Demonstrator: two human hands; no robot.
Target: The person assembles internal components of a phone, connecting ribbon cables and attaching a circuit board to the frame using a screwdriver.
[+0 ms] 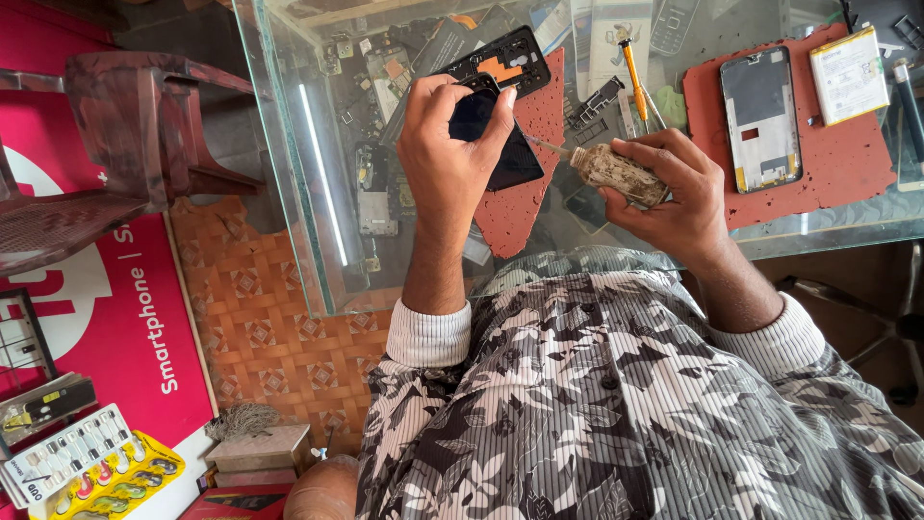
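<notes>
We see two bare hands raised over a clear glass counter, set apart from each other. The left hand is clamped around a dark, glossy, rectangular phone screen panel, with the thumb pressed across its upper edge and the fingers wrapped behind it. The panel is tilted, its lower corner pointing toward the other hand. The right hand is closed around a small grimy clear plastic squeeze bottle lying on its side, and the bottle's thin metal needle tip reaches toward the right edge of the panel; we cannot tell whether the tip touches it.

Just above the left hand a black phone frame with an orange patch lies on a red, pitted, rubber work mat. Further right, a second red mat bears an open phone back with a silver interior and a white rectangular battery. A yellow-handled screwdriver lies between the two mats.

Through the glass we see scattered phone parts on a lower shelf. A dark red plastic chair stands to the left, above an orange patterned floor. Striped white cuffs and a grey leaf-patterned shirt fill the foreground.
</notes>
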